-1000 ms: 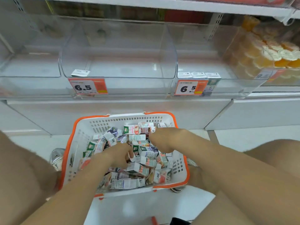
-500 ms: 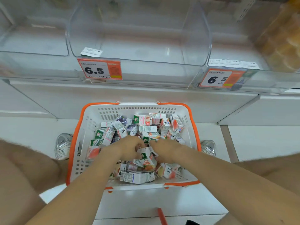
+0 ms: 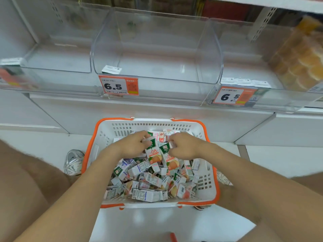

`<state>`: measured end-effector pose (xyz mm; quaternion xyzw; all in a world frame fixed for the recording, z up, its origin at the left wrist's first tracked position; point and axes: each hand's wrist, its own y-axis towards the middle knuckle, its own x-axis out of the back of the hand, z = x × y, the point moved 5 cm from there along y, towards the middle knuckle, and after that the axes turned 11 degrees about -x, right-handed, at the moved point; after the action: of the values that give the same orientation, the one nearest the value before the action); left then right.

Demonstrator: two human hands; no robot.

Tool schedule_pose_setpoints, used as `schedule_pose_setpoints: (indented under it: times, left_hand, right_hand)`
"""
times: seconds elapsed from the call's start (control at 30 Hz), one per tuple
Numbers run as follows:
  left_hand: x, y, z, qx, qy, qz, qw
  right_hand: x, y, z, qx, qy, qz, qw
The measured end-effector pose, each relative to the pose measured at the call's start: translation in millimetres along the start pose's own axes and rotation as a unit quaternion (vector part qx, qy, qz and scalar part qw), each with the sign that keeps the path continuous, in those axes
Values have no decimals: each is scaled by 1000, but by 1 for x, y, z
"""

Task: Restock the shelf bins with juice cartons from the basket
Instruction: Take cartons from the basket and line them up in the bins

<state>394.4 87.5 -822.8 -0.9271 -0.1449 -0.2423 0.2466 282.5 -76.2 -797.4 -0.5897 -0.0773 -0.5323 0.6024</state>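
Fingertips were mostly hidden behind the cartons; print on the pile (image 3: 148, 182) was too blurry to read. L hand (image 3: 132, 145) curled round one upright carton (image 3: 153, 153), R hand (image 3: 186, 145) round a second carton (image 3: 170, 159), side by side over far half of basket (image 3: 94, 137).

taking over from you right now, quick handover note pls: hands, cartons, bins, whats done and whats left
Left hand grips one upright juice carton; right hand grips a second carton, both over the basket.
The loose cartons lie piled in the basket.
Done: nothing yet; no carton shows in the clear shelf bins.
Left: bin these two, then the pile.
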Motion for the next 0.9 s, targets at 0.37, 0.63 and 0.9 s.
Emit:
schedule_pose_setpoints:
  times: [0.37, 0.63, 0.9]
  left_hand:
    - [53, -39, -80, -78, -133, -124, 980]
    - [147, -75, -152, -175, -39, -266, 947]
    - [211, -66, -162, -189, 129, -313, 922]
  right_hand:
    - [91, -67, 43, 37, 125, -241, 962]
    - [160, -111, 83, 126, 45, -414, 900]
    - [197, -96, 107, 182, 21, -468, 865]
